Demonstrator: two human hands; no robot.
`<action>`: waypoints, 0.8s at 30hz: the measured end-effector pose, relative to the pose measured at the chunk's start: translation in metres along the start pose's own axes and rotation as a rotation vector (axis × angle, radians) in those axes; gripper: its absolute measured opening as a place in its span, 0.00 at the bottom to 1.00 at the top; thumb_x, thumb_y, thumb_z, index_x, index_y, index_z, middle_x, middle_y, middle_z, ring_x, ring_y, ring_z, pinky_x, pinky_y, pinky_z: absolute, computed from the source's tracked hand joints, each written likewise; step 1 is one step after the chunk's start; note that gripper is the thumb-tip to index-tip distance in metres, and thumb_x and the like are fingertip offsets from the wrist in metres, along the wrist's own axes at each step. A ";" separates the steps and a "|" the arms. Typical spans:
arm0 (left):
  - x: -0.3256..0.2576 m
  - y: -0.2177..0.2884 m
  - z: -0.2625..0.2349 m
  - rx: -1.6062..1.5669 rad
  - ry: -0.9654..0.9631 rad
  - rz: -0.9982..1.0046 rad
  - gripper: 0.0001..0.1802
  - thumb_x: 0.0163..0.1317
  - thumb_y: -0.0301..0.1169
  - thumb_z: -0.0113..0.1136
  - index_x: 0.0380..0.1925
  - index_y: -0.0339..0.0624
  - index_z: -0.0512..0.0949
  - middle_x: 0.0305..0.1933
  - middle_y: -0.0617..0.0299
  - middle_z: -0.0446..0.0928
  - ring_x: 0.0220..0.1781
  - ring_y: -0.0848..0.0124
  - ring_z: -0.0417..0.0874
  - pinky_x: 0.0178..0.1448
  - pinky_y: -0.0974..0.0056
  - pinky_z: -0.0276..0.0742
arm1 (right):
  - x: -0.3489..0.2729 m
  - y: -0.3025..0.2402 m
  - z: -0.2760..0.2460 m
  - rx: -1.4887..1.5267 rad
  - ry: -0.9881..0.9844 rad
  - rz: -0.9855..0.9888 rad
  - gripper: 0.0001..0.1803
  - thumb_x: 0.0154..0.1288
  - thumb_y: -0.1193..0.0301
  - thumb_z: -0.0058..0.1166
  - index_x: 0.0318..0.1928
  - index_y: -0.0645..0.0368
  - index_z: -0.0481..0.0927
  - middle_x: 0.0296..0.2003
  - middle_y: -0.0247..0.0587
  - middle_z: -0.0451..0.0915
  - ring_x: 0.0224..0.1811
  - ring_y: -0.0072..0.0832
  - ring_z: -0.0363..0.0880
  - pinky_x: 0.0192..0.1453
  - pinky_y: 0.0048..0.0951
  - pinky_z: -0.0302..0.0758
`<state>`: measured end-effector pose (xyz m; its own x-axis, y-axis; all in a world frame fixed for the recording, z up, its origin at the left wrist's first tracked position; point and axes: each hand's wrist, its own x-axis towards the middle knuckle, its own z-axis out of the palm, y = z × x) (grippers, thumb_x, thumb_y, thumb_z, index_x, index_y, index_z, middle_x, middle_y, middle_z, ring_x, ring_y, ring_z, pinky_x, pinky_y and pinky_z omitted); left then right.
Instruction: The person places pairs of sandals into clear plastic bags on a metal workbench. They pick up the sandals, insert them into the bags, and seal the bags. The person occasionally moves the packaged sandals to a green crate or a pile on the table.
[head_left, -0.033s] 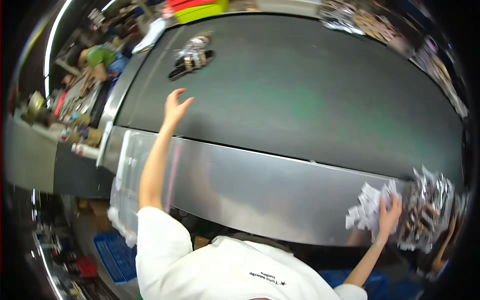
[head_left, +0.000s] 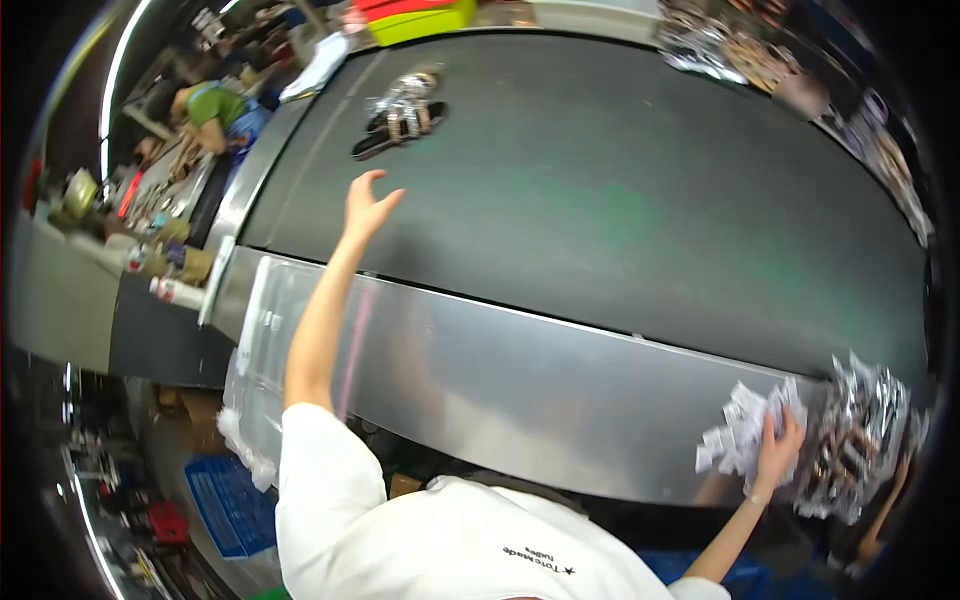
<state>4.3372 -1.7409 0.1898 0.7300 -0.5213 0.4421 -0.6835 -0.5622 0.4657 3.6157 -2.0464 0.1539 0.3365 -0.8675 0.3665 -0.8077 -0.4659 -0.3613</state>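
Observation:
Over the dark belt, my left hand (head_left: 370, 208) reaches out with thumb and fingers apart, holding nothing. Just beyond its fingertips lies a pair of sandals (head_left: 402, 120) with dark soles and clear plastic wrapping about the shiny straps; a gap separates hand and sandals. At the right, my right hand (head_left: 780, 448) has its fingers curled on a loose pile of white paper slips (head_left: 735, 440) on the metal ledge. How many slips are between the fingers is hidden. Beside that hand sits a heap of plastic-wrapped sandals (head_left: 855, 440).
The metal ledge (head_left: 520, 390) runs along the near side of the belt (head_left: 600, 200). Clear plastic sheeting (head_left: 265, 350) lies at its left end. A red and yellow-green box (head_left: 420, 22) stands at the far edge. Another person (head_left: 215, 110) works at the far left; a blue crate (head_left: 230, 505) sits below.
The whole view has shifted slightly, so things appear a little further right. Both hands keep nearly the same places beside the sandals and slips.

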 end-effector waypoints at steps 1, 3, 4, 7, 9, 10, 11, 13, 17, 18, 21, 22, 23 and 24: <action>0.005 -0.008 0.007 0.087 0.012 0.017 0.30 0.44 0.43 0.69 0.46 0.39 0.74 0.51 0.49 0.73 0.58 0.54 0.70 0.60 0.56 0.68 | 0.003 -0.005 -0.006 0.011 -0.070 0.078 0.18 0.60 0.66 0.57 0.48 0.63 0.78 0.41 0.48 0.77 0.43 0.39 0.74 0.49 0.35 0.70; 0.031 -0.024 0.011 0.141 -0.015 -0.097 0.34 0.42 0.43 0.70 0.49 0.39 0.71 0.55 0.49 0.70 0.58 0.55 0.70 0.60 0.55 0.68 | 0.001 -0.017 -0.004 0.088 -0.049 0.179 0.16 0.63 0.67 0.54 0.49 0.62 0.78 0.43 0.46 0.78 0.44 0.36 0.74 0.47 0.30 0.69; 0.045 -0.032 0.019 0.173 -0.027 -0.162 0.36 0.42 0.43 0.70 0.51 0.39 0.69 0.56 0.48 0.68 0.59 0.54 0.70 0.61 0.55 0.68 | -0.002 -0.009 -0.001 0.079 -0.035 0.162 0.15 0.65 0.68 0.52 0.49 0.63 0.78 0.43 0.46 0.78 0.44 0.35 0.74 0.47 0.29 0.69; 0.084 -0.052 0.042 0.294 -0.069 -0.374 0.43 0.41 0.40 0.70 0.58 0.39 0.63 0.62 0.48 0.64 0.62 0.55 0.68 0.63 0.56 0.67 | -0.002 -0.017 -0.002 0.099 0.031 0.126 0.14 0.69 0.71 0.47 0.48 0.67 0.78 0.41 0.46 0.77 0.43 0.34 0.74 0.47 0.30 0.70; 0.094 -0.094 0.051 0.278 -0.009 -0.253 0.40 0.40 0.38 0.69 0.56 0.40 0.67 0.60 0.50 0.67 0.61 0.58 0.69 0.64 0.58 0.68 | 0.003 -0.022 0.000 0.212 0.025 0.173 0.15 0.69 0.70 0.46 0.49 0.68 0.76 0.42 0.42 0.78 0.44 0.29 0.74 0.51 0.28 0.69; 0.106 -0.106 0.064 0.178 -0.085 -0.201 0.37 0.39 0.38 0.69 0.54 0.42 0.70 0.57 0.51 0.70 0.60 0.58 0.71 0.63 0.58 0.68 | -0.008 0.000 -0.001 0.253 0.048 0.211 0.15 0.70 0.70 0.46 0.49 0.68 0.76 0.41 0.41 0.78 0.43 0.28 0.74 0.51 0.27 0.69; 0.117 -0.109 0.076 0.085 -0.160 -0.149 0.35 0.39 0.38 0.69 0.52 0.43 0.72 0.55 0.52 0.73 0.59 0.59 0.73 0.62 0.58 0.69 | -0.011 0.017 0.003 0.298 0.066 0.250 0.14 0.70 0.70 0.47 0.48 0.69 0.75 0.41 0.40 0.78 0.43 0.26 0.74 0.51 0.26 0.70; 0.112 -0.077 0.091 0.080 -0.096 -0.353 0.27 0.40 0.45 0.68 0.43 0.48 0.79 0.41 0.54 0.81 0.48 0.57 0.80 0.53 0.57 0.74 | -0.008 -0.071 -0.023 -0.006 0.161 0.174 0.15 0.63 0.62 0.52 0.32 0.63 0.81 0.28 0.41 0.80 0.33 0.35 0.79 0.38 0.34 0.76; 0.094 0.000 0.059 0.052 -0.105 -0.197 0.19 0.49 0.43 0.64 0.31 0.38 0.77 0.33 0.49 0.80 0.36 0.57 0.83 0.39 0.55 0.77 | -0.002 -0.119 -0.033 -0.319 0.258 -0.086 0.10 0.60 0.73 0.56 0.27 0.68 0.79 0.23 0.43 0.79 0.28 0.34 0.76 0.35 0.34 0.74; 0.081 0.017 0.043 -0.116 -0.125 -0.203 0.17 0.52 0.43 0.63 0.29 0.38 0.75 0.29 0.53 0.80 0.33 0.64 0.81 0.37 0.59 0.76 | 0.001 -0.121 -0.033 -0.331 0.305 -0.237 0.09 0.60 0.74 0.56 0.27 0.69 0.79 0.23 0.44 0.79 0.28 0.34 0.75 0.35 0.34 0.73; 0.036 0.086 -0.005 -0.840 -0.314 -0.420 0.15 0.61 0.40 0.59 0.29 0.37 0.73 0.27 0.63 0.78 0.30 0.77 0.76 0.35 0.70 0.72 | -0.008 -0.074 -0.018 0.018 0.234 0.183 0.10 0.62 0.72 0.56 0.32 0.69 0.79 0.27 0.47 0.79 0.32 0.36 0.76 0.40 0.35 0.73; 0.019 0.110 -0.017 -0.967 -0.398 -0.377 0.15 0.63 0.39 0.57 0.33 0.37 0.74 0.30 0.63 0.77 0.32 0.77 0.77 0.38 0.71 0.72 | -0.012 -0.070 -0.020 -0.027 0.227 0.168 0.10 0.62 0.72 0.55 0.33 0.70 0.79 0.27 0.47 0.79 0.33 0.36 0.76 0.40 0.36 0.74; 0.002 0.130 -0.029 -1.097 -0.489 -0.334 0.14 0.65 0.39 0.55 0.37 0.37 0.74 0.32 0.63 0.77 0.34 0.78 0.77 0.40 0.72 0.72 | -0.016 -0.069 -0.022 -0.076 0.220 0.158 0.10 0.62 0.72 0.55 0.34 0.70 0.78 0.28 0.48 0.80 0.33 0.37 0.76 0.41 0.36 0.74; -0.022 0.153 -0.043 -1.273 -0.641 -0.284 0.15 0.66 0.37 0.54 0.42 0.36 0.73 0.35 0.61 0.77 0.38 0.77 0.77 0.44 0.71 0.72 | -0.020 -0.066 -0.024 -0.119 0.209 0.148 0.10 0.62 0.73 0.55 0.36 0.71 0.78 0.29 0.49 0.80 0.33 0.37 0.76 0.41 0.36 0.74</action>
<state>4.2166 -1.7877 0.2841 0.4829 -0.8751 -0.0319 0.1882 0.0681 0.9798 3.6508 -1.9939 0.1909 0.1131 -0.8640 0.4906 -0.8959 -0.3022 -0.3256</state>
